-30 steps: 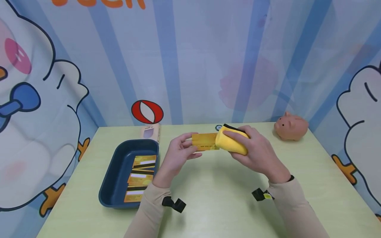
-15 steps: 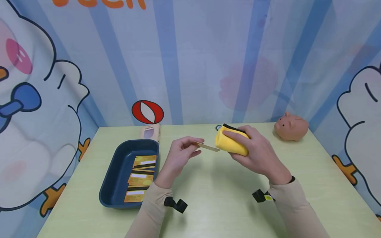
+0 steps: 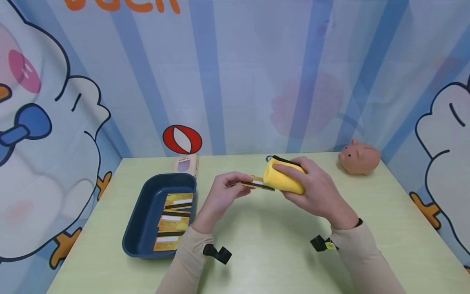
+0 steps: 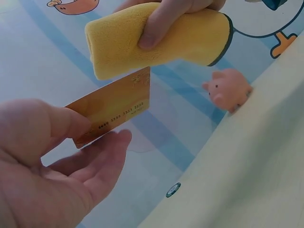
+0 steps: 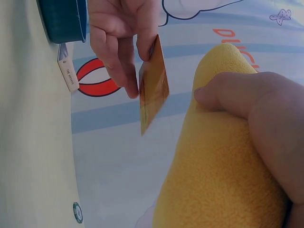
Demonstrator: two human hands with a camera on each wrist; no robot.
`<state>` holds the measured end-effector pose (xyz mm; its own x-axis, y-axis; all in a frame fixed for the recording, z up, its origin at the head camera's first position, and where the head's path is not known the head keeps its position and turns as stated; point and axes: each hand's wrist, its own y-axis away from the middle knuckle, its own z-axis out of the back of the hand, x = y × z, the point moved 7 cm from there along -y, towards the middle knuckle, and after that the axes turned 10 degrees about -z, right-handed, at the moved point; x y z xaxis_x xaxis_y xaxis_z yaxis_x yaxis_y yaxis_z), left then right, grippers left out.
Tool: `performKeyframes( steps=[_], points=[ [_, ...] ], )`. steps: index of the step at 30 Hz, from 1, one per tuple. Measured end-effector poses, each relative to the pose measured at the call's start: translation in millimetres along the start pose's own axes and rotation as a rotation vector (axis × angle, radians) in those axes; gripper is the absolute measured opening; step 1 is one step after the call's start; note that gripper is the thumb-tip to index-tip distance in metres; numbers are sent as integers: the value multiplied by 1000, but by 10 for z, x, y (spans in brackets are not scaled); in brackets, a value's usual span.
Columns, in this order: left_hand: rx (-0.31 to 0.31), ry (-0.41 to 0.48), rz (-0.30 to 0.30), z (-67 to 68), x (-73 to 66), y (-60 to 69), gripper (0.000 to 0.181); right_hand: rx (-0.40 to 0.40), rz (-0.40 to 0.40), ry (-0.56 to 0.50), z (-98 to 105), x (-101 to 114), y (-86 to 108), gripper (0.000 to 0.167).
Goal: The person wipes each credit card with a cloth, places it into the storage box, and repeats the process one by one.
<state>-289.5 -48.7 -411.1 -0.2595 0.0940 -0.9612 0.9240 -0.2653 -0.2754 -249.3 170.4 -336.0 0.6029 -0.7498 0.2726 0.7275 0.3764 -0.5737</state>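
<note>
In the head view, my left hand point(image 3: 220, 198) pinches a gold bank card point(image 3: 258, 183) by its left end. The card is tilted, with part of its dark stripe and white strip showing; its printed number side faces the left wrist camera point(image 4: 116, 107). My right hand point(image 3: 320, 194) grips a folded yellow cloth point(image 3: 282, 179) with a dark edge, just right of the card. A small gap separates cloth and card in the right wrist view. To the left, a blue tray point(image 3: 143, 228) holds several gold cards point(image 3: 173, 222), partly hidden by my left arm.
A small light box point(image 3: 187, 164) stands behind the tray. At the back right of the table point(image 3: 268, 253) sits a pink piggy bank point(image 3: 360, 158). A small round disc point(image 4: 173, 190) lies near the table's back edge. A printed curtain point(image 3: 242, 81) hangs behind.
My left hand has turned the card from its number side, through edge-on, to show its striped back to the head camera. My right hand with the cloth has hardly moved.
</note>
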Motion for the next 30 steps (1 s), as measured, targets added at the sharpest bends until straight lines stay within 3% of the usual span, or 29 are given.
performKeyframes(
  steps=[7, 14, 24, 30],
  points=[
    [109, -5, -22, -59, 23, 16, 34, 4, 2, -2, -10, 10, 0, 64],
    [127, 12, 20, -103, 24, 23, 42, 12, 4, -14, -17, 22, 0, 64],
    [148, 26, 22, -145, 20, 24, 63, 34, 14, -31, -83, 62, 1, 66],
    [170, 5, 19, -226, 20, 40, 66, 68, 35, -45, -159, 137, 4, 66]
  ],
)
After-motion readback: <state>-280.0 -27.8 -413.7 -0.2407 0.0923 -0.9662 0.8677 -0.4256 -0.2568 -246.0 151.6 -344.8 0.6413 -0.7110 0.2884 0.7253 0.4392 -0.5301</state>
